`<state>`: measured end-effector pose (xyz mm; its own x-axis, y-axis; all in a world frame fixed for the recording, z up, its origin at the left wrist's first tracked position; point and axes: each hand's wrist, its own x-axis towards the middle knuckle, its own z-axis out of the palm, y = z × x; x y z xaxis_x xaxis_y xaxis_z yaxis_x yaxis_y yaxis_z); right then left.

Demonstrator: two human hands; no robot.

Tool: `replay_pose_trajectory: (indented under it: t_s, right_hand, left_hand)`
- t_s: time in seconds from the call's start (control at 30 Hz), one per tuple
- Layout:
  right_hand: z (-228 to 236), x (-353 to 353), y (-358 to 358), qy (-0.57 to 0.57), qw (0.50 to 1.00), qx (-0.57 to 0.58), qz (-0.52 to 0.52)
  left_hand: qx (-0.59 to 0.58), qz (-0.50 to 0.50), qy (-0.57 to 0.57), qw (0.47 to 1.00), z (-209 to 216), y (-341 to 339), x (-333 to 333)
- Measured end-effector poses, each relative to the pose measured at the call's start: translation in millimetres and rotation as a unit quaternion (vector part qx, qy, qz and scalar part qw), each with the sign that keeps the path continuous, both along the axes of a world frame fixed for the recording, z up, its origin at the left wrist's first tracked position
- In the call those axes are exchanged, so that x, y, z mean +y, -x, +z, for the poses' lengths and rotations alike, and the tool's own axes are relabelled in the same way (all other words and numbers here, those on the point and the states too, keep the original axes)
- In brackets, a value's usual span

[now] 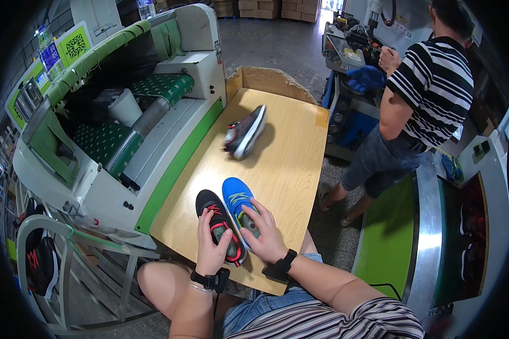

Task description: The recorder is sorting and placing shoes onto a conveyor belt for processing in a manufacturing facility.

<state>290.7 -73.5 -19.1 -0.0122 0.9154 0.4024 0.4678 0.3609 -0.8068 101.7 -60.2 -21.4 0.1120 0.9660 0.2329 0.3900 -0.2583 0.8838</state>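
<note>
Side by side on the wooden tabletop (288, 152) lie a black sneaker (207, 199) with red laces and a blue sneaker (233, 187) with yellow-green laces, toes pointing away from me. Grey-green forms fill their openings. My left hand (210, 243) grips the black sneaker around its collar, thumb over the opening. The blue sneaker is held by my right hand (264, 233), its fingers across the laces and opening. Farther up, a dark sneaker (245, 133) with a white sole looks smeared by motion and tips onto its side; whether it touches the top I cannot tell.
On the left stands a machine with a green conveyor belt (164, 85); bottles (50, 53) top it. More black sneakers (42, 263) hang on a rack at lower left. A co-worker (424, 90) stands at another machine at right, near a green-topped conveyor (385, 237).
</note>
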Motion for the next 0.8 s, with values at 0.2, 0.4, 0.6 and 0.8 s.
replay_pose_trajectory:
  t_s: [0.2, 0.4, 0.6, 0.8]
  right_hand:
    - [1.9, -0.2, -0.4, 0.004, 1.000, 0.002, 0.000]
    - [2.1, 0.0, 0.0, 0.005, 1.000, 0.003, 0.002]
    - [2.0, 0.0, -0.4, 0.007, 1.000, 0.002, 0.003]
    - [-4.1, 0.5, 4.9, 0.066, 0.995, 0.070, -0.023]
  left_hand:
    - [0.011, 0.002, -0.004, 1.000, 1.3, -0.1, -0.1]
    - [0.007, 0.004, -0.002, 1.000, -0.4, 0.4, 0.6]
    - [0.002, 0.004, -0.003, 1.000, 0.7, 0.0, 0.4]
    - [0.006, 0.010, -0.005, 1.000, 2.8, -1.8, -0.8]
